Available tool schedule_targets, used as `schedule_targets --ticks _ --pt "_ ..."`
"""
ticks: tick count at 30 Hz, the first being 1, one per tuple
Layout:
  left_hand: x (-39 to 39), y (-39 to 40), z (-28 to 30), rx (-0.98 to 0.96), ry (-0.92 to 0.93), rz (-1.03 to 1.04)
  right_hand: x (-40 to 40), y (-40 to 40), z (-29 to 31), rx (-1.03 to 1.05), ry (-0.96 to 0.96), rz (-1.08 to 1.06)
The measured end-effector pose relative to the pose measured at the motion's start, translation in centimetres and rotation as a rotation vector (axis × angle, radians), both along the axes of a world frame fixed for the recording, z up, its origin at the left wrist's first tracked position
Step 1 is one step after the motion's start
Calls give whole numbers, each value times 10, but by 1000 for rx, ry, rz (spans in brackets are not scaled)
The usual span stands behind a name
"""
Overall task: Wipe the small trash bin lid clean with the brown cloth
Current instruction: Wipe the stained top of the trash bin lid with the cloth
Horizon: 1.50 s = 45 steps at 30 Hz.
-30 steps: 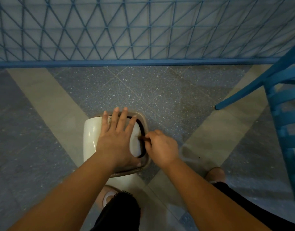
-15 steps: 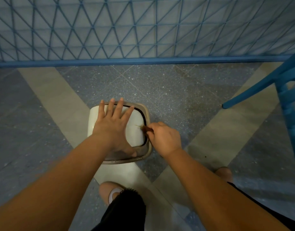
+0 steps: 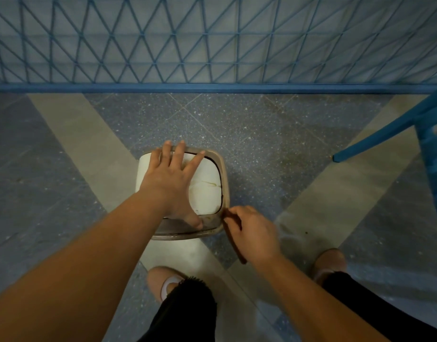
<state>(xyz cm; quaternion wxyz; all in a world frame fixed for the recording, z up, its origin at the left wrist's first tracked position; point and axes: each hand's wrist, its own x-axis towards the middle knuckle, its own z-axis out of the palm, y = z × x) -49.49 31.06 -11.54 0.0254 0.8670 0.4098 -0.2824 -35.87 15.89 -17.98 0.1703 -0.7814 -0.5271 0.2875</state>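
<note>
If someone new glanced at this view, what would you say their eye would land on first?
Probably the left hand, spread flat on the cream lid of the small trash bin at the centre of the floor. Next, the right hand at the bin's near right corner, pinching a brown cloth against the rim. Then the blue lattice fence across the top and the blue chair at the right edge.

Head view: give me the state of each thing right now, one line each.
Left hand: flat on the lid, fingers spread.
Right hand: grips the cloth at the bin's near right corner.
Cloth: bunched in the right hand, on the rim.
Lid: closed, faint yellowish marks showing.
Bin: upright on the floor.
Chair: standing at right, untouched.
</note>
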Motion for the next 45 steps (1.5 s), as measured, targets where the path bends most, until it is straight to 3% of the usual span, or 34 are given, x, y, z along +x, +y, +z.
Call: schedule_targets --ticks 7,16,22,28,35,40,45 --pt "2 2 0 10 14 -18 15 68 -2 -17 -103 -22" --pt "0 0 -3 13 -9 -19 -12 -8 -2 -23 44 -123" --pt "2 1 -3 12 -9 -12 6 34 -2 -56 -53 -101" --pt "3 -2 -4 16 -26 10 4 8 -3 10 -82 -10" --pt "26 -9 2 -60 -24 416 43 61 4 -30 -177 60" --pt "21 -2 11 -147 25 426 53 60 2 -10 -16 -80" --pt "20 -6 7 -91 72 347 41 56 -2 -27 133 -210"
